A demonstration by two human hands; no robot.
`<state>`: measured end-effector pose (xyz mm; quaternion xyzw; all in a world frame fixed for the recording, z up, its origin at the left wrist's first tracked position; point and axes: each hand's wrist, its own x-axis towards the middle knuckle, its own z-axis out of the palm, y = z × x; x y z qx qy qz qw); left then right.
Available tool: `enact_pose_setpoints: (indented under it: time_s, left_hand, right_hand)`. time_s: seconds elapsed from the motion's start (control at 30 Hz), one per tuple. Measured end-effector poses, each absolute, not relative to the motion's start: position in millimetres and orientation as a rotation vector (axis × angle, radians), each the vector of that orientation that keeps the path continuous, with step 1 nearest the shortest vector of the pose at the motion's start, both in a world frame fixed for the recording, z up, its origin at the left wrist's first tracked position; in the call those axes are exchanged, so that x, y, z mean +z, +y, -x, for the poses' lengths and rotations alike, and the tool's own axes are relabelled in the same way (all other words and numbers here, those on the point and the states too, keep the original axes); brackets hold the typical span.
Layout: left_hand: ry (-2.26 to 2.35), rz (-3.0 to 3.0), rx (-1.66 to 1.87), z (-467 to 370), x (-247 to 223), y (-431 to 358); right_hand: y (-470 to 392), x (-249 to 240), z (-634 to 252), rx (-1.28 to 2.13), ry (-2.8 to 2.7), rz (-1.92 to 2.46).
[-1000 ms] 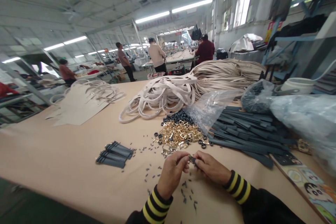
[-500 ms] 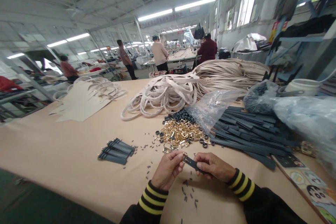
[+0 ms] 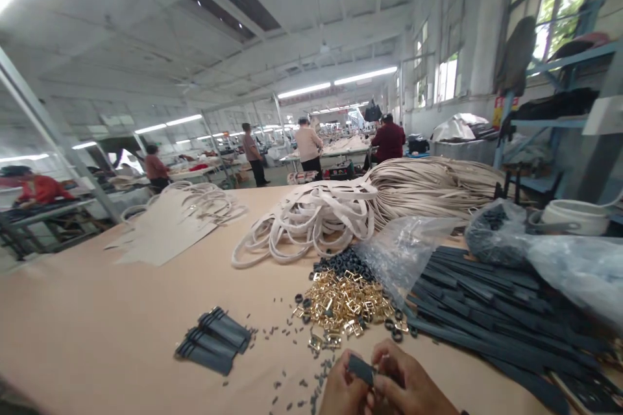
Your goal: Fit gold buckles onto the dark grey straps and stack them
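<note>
At the lower edge of the head view, both hands are closed around one short dark strap [image 3: 361,369]. My left hand [image 3: 341,388] grips it from the left, while my right hand [image 3: 407,381] pinches it from the right. A bit of gold shows low between the fingers; most of the buckle is hidden. Just beyond the hands lies a heap of gold buckles [image 3: 348,301], with small black loops [image 3: 343,264] behind it. Buckled dark straps [image 3: 214,340] lie in a neat group to the left. Tiny dark bits [image 3: 282,331] are scattered between.
Long dark strips [image 3: 487,311] cover the right side, beside clear plastic bags [image 3: 413,246]. Pale straps [image 3: 311,217] are coiled at the back of the table, near a long beige bundle [image 3: 433,185]. Flat pale pieces [image 3: 165,227] lie far left. Several people stand or sit beyond.
The view has tilted upward, so my hands sit lower in the picture. They have come closer together around the strap, and its buckle, plain to see before, is now mostly covered.
</note>
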<state>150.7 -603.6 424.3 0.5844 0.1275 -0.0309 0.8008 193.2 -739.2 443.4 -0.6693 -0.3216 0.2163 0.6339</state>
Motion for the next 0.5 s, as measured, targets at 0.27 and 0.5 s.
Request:
enact_pose_setpoints:
  time_s: [0.27,0.5]
  left_hand:
    - [0.228,-1.370,-0.128,-138.6,432.3,-597.2]
    - [0.244,-1.338,-0.165,-136.6,426.4,-593.9]
  right_hand:
    - [-743.9,443.6,-194.9,0.445,-0.800,1.750]
    - [-746.5,451.2,-192.7,0.451,-0.864,1.755]
